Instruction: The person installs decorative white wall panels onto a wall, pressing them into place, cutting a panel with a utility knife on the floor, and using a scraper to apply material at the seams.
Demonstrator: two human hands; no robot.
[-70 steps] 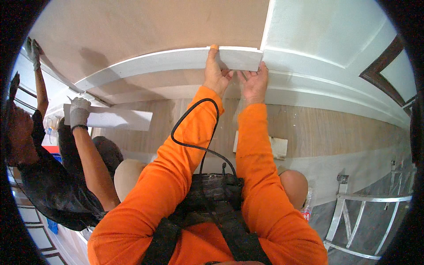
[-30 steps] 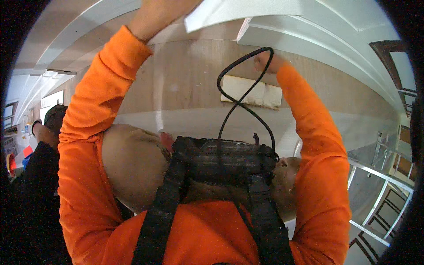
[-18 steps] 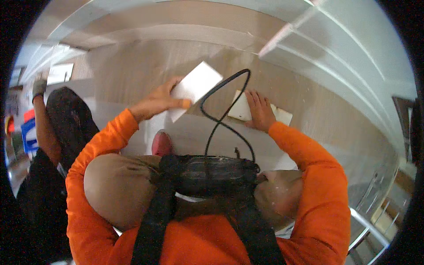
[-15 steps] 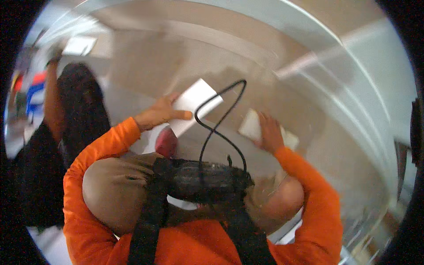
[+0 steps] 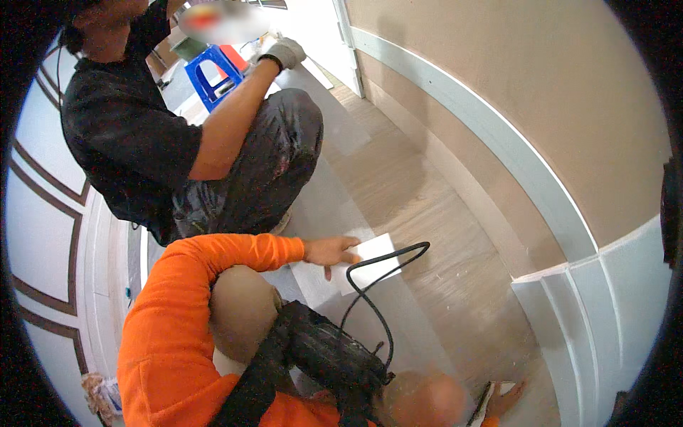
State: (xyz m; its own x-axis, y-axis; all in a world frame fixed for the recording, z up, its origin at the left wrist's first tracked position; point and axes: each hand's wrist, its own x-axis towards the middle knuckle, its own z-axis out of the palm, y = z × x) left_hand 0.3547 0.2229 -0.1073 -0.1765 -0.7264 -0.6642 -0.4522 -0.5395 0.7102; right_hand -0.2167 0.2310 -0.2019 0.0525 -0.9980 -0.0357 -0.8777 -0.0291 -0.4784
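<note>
My left hand point(image 5: 331, 253) grips the left edge of a white rectangular board point(image 5: 377, 250), fingers reaching onto its face. The board is tilted over the grey strip of floor covering, in front of my knees. At the lower right, partly cut off by the picture's edge, my right hand point(image 5: 505, 401) is closed about a pale block point(image 5: 481, 408); much of the block is hidden. A black cable loop point(image 5: 390, 346) rises from the dark gear at my waist and crosses in front of the board.
A co-worker in black point(image 5: 128, 128) crouches at upper left, one gloved hand point(image 5: 287, 54) held out. Beyond is a blue plastic stool point(image 5: 208, 77). The wall with grey-white moulding point(image 5: 455, 99) curves along the right, above wood-look flooring point(image 5: 398, 171).
My view has swung left, bringing the co-worker and stool further in. The white board stays in my left hand. My right hand now appears lower, near the picture's bottom edge.
</note>
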